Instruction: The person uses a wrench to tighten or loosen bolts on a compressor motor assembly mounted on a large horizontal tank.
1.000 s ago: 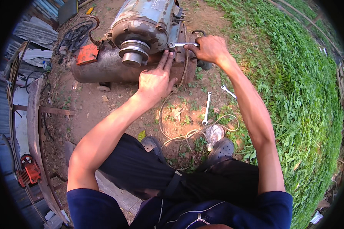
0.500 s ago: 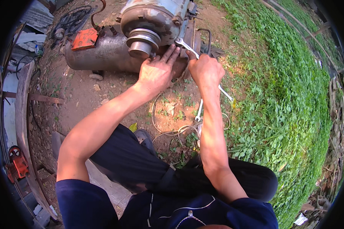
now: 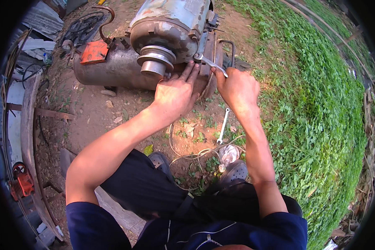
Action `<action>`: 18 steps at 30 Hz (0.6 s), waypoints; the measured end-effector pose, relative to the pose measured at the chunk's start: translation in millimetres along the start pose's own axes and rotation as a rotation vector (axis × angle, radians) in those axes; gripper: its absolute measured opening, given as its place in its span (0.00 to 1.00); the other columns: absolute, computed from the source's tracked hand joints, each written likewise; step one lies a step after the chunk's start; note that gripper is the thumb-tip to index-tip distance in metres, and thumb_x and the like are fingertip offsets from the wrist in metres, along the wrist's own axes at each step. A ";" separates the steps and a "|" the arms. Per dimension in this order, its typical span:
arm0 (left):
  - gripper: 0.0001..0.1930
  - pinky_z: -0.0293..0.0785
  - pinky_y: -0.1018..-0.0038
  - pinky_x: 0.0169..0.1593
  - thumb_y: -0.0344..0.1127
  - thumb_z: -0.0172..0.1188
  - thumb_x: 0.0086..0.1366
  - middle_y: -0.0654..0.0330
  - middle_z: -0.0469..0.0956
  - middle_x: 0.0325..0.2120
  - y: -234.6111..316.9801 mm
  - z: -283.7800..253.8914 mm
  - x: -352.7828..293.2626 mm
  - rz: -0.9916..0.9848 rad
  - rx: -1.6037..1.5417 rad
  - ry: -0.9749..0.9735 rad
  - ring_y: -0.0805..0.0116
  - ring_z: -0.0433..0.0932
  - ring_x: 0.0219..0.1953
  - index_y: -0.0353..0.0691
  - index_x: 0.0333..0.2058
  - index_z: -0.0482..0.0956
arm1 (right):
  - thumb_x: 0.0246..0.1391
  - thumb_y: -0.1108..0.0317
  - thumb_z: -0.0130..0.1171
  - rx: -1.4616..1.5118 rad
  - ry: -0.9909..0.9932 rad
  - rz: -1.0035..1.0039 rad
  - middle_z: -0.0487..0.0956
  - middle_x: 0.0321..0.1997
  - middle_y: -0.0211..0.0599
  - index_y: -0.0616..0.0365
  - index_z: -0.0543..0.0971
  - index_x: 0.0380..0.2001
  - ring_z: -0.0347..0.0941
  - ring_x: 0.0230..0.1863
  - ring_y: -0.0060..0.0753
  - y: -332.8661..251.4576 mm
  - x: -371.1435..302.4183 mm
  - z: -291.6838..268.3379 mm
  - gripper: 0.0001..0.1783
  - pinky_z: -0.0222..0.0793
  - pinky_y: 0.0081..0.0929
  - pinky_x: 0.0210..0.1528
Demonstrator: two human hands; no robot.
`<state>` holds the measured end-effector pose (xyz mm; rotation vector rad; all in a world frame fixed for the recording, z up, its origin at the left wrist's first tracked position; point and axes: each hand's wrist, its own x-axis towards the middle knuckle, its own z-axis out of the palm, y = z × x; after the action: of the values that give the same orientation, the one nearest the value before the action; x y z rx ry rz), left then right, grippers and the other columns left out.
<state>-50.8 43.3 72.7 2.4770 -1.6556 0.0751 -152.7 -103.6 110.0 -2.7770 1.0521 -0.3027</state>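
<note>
A combination wrench (image 3: 213,64) is gripped by my right hand (image 3: 240,89), fingers wrapped round its handle. The wrench's head sits at the lower right edge of a worn electric motor (image 3: 164,31), apparently on a bolt or nut too small to make out. Beside that head, my left hand (image 3: 173,96) has its index and middle fingers stretched out, their tips just under it; its thumb is hidden. The motor's stepped pulley (image 3: 156,58) faces me, left of those fingers. Under the motor lies a rusty metal tank (image 3: 108,68).
A second wrench (image 3: 223,127) lies on the dirt near a thin coiled cable (image 3: 200,154) and a crumpled plastic bag (image 3: 228,155). An orange box-shaped part (image 3: 94,52) rests on the tank. Wooden boards (image 3: 28,137) and an orange machine (image 3: 24,183) are at left; grass (image 3: 312,112) spreads at right.
My right hand has moved rightward, away from my left, swinging the wrench handle to a flatter angle. My left fingers stay beside the wrench head. The whole view has shifted slightly.
</note>
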 end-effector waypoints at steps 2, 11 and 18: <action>0.41 0.76 0.59 0.46 0.44 0.62 0.57 0.48 0.59 0.65 2.6 -4.1 0.2 -0.018 -0.045 -0.070 0.53 0.78 0.47 0.35 0.65 0.56 | 0.55 0.43 0.55 -0.008 -0.001 0.025 0.79 0.21 0.53 0.60 0.82 0.23 0.79 0.28 0.56 -2.2 -2.1 -3.6 0.28 0.74 0.46 0.34; 0.42 0.77 0.61 0.49 0.46 0.61 0.58 0.50 0.55 0.66 0.3 2.6 -1.5 0.025 0.015 0.034 0.53 0.73 0.53 0.37 0.66 0.52 | 0.51 0.45 0.59 -0.090 0.006 -0.099 0.80 0.23 0.52 0.63 0.83 0.25 0.80 0.31 0.52 -2.2 34.0 -86.6 0.27 0.75 0.43 0.36; 0.42 0.76 0.63 0.51 0.46 0.60 0.59 0.47 0.55 0.66 8.5 -6.1 4.2 -0.024 -0.027 -0.067 0.51 0.72 0.55 0.34 0.66 0.52 | 0.49 0.36 0.60 0.097 -0.105 -0.226 0.72 0.13 0.46 0.63 0.82 0.21 0.71 0.19 0.41 55.7 71.5 -45.9 0.34 0.66 0.39 0.27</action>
<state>-56.7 37.3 80.2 2.5051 -1.6407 -0.0329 -146.8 -195.9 151.9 -2.7908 0.6818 -0.2247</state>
